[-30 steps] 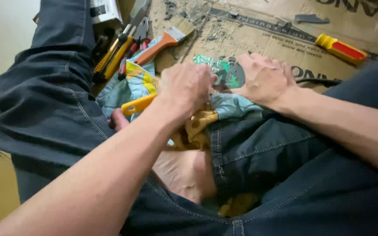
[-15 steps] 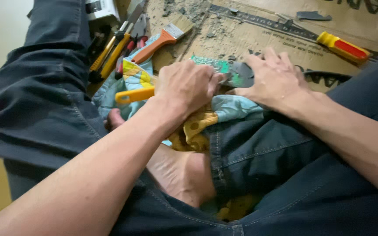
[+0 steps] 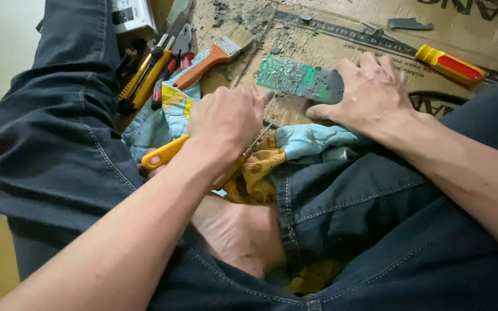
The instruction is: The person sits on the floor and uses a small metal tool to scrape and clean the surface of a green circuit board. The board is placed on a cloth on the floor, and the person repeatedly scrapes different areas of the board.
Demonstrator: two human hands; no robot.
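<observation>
- Flattened cardboard, strewn with grey debris, serves as the work surface; the person sits on the floor in dark jeans, one bare foot tucked under.
- Left hand: closed in a fist around a yellow-handled tool, its narrow metal tip pointing toward the flat piece.
- Right hand: fingers spread wide, pressing flat on the grey end of a flat green-speckled piece that lies on the cardboard just beyond a patterned cloth.
- Technique, as judged: keep the pressing fingers clear of the tool's path, hold the tip low, and stroke away from the body.
- Beside the left knee: a paintbrush with an orange handle and several yellow-handled hand tools. A yellow-and-red utility knife lies well apart at far right.
</observation>
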